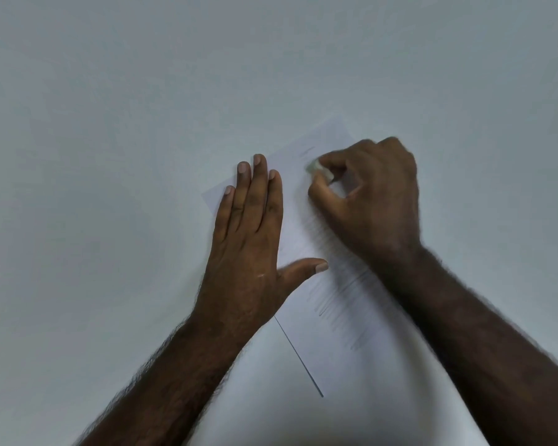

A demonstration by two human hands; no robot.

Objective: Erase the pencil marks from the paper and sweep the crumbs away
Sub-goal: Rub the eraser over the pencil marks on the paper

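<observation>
Starting nearest you, the two forearms enter from the bottom edge and converge on a single white sheet of paper (306, 220) lying at an angle on the pale table (110, 123). The paper's near left edge shows as a thin dark line; its far corner points up and to the right.

Across the near and middle part of the sheet runs a band of grey pencil marks (339, 310), a column of short strokes, clearly not yet erased. Fainter marks appear near the far corner.

Your left hand (252, 233) lies flat on the left side of the paper, palm down, the four fingers laid close together and the thumb spread out to the right, pinning the sheet against the table.

Farther out, your right hand (374, 194) is curled, with thumb and forefinger pinching a small pale eraser (318, 167) whose tip meets the paper in its far portion. The frame is slightly blurred there, so the exact contact cannot be read.

The step in hand appears to be erasing, begun at the far end of the sheet. Most of the marks remain, so the task looks to be at an early stage. The next move likely calls for working the eraser toward you along the band while the left hand holds the paper firm; sweeping follows. No crumbs can be made out, and no container is in view.
</observation>
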